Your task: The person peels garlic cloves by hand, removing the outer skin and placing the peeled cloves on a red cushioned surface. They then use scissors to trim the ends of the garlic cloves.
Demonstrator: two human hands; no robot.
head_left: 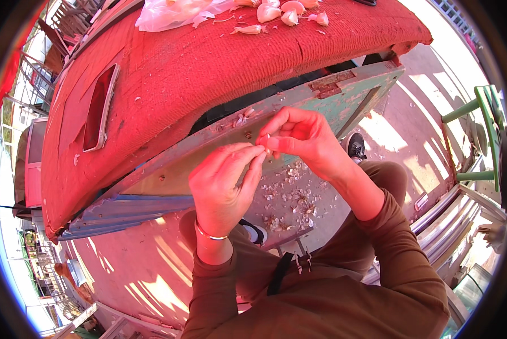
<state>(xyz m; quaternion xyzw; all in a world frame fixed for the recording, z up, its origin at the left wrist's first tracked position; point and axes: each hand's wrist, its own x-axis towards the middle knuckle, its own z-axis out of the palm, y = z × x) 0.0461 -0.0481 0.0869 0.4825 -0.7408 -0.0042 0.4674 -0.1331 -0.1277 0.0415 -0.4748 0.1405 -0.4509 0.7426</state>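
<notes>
Left hand and right hand are meeting just off the red cloth's near edge, fingertips pinched tight around what's looking like a small garlic clove, mostly hidden tbh. More loose cloves are lying beside a plastic bag, a smartphone is resting off left, and papery skins are littering the ground below.
</notes>
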